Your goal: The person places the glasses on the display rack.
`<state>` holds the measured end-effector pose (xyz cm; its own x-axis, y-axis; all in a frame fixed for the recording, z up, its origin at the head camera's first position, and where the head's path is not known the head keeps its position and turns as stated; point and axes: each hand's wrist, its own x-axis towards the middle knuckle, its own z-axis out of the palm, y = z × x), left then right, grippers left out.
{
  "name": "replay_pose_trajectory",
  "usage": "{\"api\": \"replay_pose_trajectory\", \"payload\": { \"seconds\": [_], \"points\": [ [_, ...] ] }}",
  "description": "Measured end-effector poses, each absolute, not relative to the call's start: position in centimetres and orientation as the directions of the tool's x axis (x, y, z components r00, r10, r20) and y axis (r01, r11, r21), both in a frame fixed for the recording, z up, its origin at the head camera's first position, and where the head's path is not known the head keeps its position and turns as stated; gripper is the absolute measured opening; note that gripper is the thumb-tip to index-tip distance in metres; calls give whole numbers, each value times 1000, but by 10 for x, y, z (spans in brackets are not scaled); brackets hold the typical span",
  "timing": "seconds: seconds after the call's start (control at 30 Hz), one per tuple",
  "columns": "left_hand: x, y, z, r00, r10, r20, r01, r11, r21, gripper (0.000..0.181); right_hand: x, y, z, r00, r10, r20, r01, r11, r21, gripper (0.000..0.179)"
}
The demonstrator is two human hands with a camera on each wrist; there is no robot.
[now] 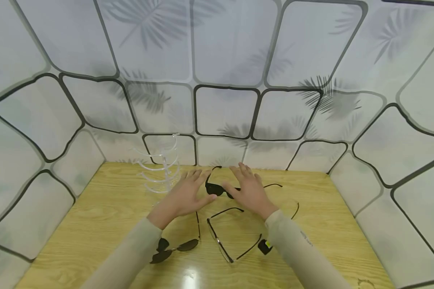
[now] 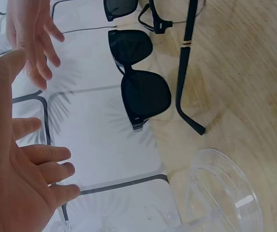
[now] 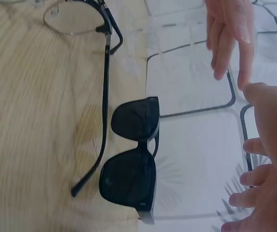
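My left hand (image 1: 186, 196) and my right hand (image 1: 251, 192) are held out over the table with fingers extended, holding nothing. Between them lies a pair of black sunglasses (image 1: 214, 189), its right part covered by my right hand in the head view. Both dark lenses of these sunglasses (image 2: 145, 92) show in the left wrist view, and again (image 3: 128, 176) in the right wrist view. Closer to me is a pair of clear-lensed eyeglasses (image 1: 217, 240) with dark temples spread. Dark sunglasses with a thin frame (image 1: 187, 245) lie by my left sleeve, partly hidden.
A clear tiered display stand (image 1: 166, 168) stands behind my left hand. A thin dark temple (image 1: 297, 209) sticks out beside my right sleeve. The wooden table (image 1: 72, 228) is enclosed at the back and sides by patterned panels (image 1: 226, 112).
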<state>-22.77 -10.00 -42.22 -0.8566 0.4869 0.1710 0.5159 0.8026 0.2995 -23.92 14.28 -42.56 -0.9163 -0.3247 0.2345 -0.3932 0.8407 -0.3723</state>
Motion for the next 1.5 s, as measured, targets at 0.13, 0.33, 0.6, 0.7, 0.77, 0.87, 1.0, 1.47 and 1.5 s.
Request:
{"api": "replay_pose_trajectory", "payload": {
  "seconds": [0.13,0.33,0.6,0.7,0.77,0.87,1.0,1.47,1.5],
  "points": [
    [-219,-110,-424,-866,470,171,497,769,403,83,-233,137,-426,-900,-353,255,-432,798,-420,70],
    [-207,-125,-428,-889,431,157,445,730,518,80,-224,129,-426,-889,-388,242,-457,737,-498,69],
    [-194,-149,-433,-902,381,205,420,660,623,66,-215,117,-426,-891,-413,187,-435,663,-609,61],
    [-188,-157,-435,-914,356,196,389,628,674,56,-212,112,-428,-888,-431,159,-422,628,-654,57],
    [-185,-163,-437,-921,340,191,371,613,698,48,-209,110,-429,-890,-438,128,-396,601,-695,53],
    [-178,-171,-437,-932,317,174,336,577,745,37,-204,106,-430,-890,-448,89,-361,571,-738,48],
    [-169,-181,-435,-948,287,139,280,545,790,28,-198,102,-433,-878,-473,68,-347,533,-772,45],
    [-144,-210,-439,-959,281,45,188,506,842,22,-186,83,-446,-845,-535,0,-314,495,-811,34],
    [-143,-212,-439,-960,276,40,180,501,846,23,-186,83,-447,-843,-538,0,-313,489,-814,34]
  ]
}}
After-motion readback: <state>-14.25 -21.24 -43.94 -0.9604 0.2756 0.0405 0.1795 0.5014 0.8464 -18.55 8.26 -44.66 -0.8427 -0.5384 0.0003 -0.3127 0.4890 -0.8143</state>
